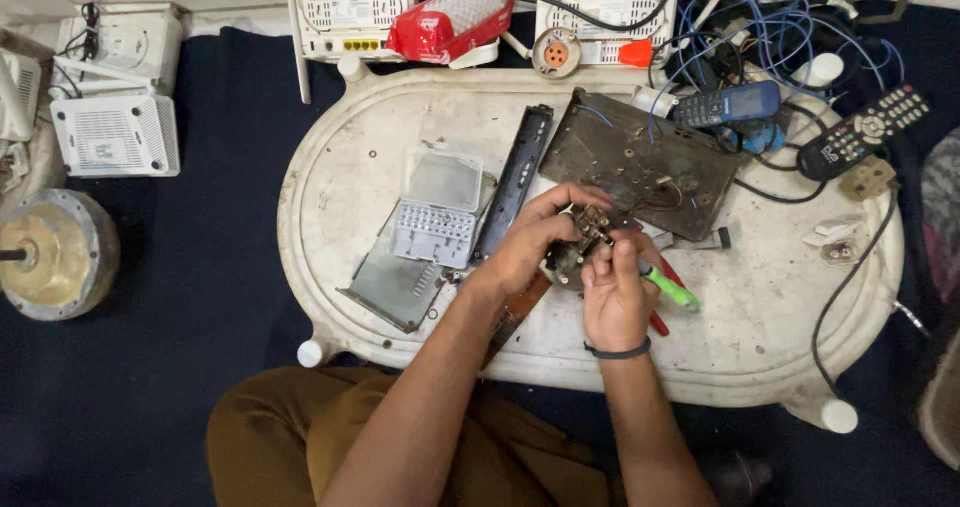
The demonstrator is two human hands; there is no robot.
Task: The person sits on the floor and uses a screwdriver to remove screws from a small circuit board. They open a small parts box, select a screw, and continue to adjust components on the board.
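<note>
Small metal switch part [585,235], held above the table [330,197] between your hands: left hand [530,242] grips its body, right hand [615,297] pinches it with a green-handled screwdriver [668,289]. Looks light, rigid, fiddly; hold its edges.

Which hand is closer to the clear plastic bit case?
Left. The left hand sits just right of the clear plastic bit case, gripping a small electrical part; the right hand is farther right and lower.

The scene is viewed from a single head-worn camera, aimed steeply down at close range onto a white oval tabletop [330,182] and dark floor [150,367].
</note>
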